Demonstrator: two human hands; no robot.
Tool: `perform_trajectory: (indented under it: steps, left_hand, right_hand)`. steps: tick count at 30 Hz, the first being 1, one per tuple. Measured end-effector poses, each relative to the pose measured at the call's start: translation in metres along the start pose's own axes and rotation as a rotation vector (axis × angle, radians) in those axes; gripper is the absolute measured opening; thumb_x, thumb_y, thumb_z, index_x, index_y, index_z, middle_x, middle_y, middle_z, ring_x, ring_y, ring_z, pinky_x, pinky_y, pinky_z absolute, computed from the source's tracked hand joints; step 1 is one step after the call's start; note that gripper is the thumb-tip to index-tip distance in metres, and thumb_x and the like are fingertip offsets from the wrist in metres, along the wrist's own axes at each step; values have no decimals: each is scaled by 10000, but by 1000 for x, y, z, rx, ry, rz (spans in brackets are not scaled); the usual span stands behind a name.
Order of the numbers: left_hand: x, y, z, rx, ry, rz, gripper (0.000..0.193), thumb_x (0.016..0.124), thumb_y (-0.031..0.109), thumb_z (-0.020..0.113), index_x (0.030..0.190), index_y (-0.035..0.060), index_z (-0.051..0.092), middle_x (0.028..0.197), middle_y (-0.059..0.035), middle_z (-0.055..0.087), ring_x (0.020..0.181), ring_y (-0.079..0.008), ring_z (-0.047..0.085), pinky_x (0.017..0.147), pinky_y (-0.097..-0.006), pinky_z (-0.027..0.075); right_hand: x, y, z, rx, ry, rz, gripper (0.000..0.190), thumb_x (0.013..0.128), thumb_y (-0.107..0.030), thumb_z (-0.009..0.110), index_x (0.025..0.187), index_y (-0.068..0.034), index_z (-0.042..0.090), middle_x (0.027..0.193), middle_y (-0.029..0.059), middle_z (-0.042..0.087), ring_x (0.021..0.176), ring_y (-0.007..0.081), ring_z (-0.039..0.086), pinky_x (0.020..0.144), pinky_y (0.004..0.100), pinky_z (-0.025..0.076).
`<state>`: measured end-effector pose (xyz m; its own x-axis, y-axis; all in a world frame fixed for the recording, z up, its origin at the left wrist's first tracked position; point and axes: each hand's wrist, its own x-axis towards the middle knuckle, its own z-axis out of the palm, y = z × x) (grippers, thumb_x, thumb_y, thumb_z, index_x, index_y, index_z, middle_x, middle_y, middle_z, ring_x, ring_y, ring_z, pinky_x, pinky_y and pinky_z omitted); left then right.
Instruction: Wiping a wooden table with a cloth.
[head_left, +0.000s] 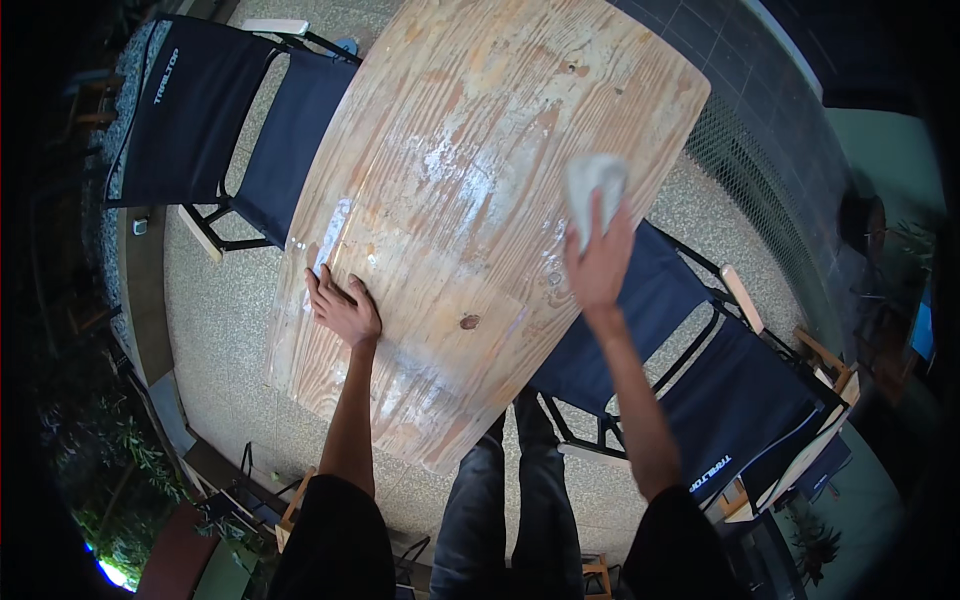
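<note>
Before me stands a wooden table (420, 300) with bold grain, worn pale patches and a dark knot. My right hand (602, 262) presses a whitish cloth (596, 184) near the table's right edge; both look blurred. The fingers lie over the cloth's lower part. On the left side of the tabletop, my left hand (345, 307) rests with its fingers spread and nothing in it. Its fingertips touch the lower end of a shiny pale strip (332, 232) on the wood.
A dark folding chair (292, 135) with wooden armrests stands left of the table. Another dark folding chair (637, 315) is tucked close at the right, beside my legs (480, 510). A metal grating (742, 165) borders the speckled floor (217, 315). Plants (135, 442) grow at the lower left.
</note>
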<state>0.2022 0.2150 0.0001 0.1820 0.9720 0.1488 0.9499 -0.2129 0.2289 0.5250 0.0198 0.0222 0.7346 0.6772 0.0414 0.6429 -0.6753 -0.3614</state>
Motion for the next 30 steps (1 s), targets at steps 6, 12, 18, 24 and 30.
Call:
perform_trajectory:
  steps: [6, 12, 18, 24, 30]
  left_hand:
    - [-4, -5, 4, 15, -16, 14, 615, 988, 432, 468, 1482, 67, 425, 1592, -160, 316, 1440, -353, 303, 1132, -522, 213]
    - [2, -3, -3, 11, -25, 25, 612, 999, 432, 452, 1481, 57, 415, 1592, -177, 305, 1438, -364, 303, 1139, -532, 202]
    - [-3, -5, 4, 37, -47, 30, 616, 1015, 432, 427, 1499, 52, 393, 1591, -182, 295, 1440, -370, 294, 1139, -543, 206]
    - [-7, 22, 4, -45, -56, 1, 622, 1032, 464, 386, 1504, 58, 387, 1575, -199, 312, 1433, -375, 317, 1143, -531, 218]
    - [7, 220, 21, -403, -228, 415, 550, 979, 318, 545, 1439, 33, 448, 1559, -281, 296, 1447, -430, 279, 1156, -543, 208]
  right_hand:
    - [-174, -53, 0, 35, -299, -43, 665, 987, -273, 555, 1563, -85, 283, 1528, 335, 301, 1450, 481, 257, 1190, 537, 221]
    - [-124, -97, 5, 568, 237, 887, 577, 1062, -298, 430, 1539, -7, 286, 1473, 307, 405, 1327, 454, 435, 1101, 458, 331]
    - [-96, -47, 6, 961, 357, 1055, 516, 1046, -351, 468, 1334, 74, 516, 1227, 224, 634, 1104, 328, 598, 979, 401, 426]
    - [-184, -67, 22, 1018, 86, 943, 571, 1059, -343, 432, 1405, 109, 407, 1411, 292, 489, 1328, 366, 469, 1119, 407, 328]
    - [-119, -55, -2, 990, 185, 1024, 475, 1047, -289, 401, 1364, 47, 512, 1327, 216, 601, 1250, 337, 559, 1062, 414, 391]
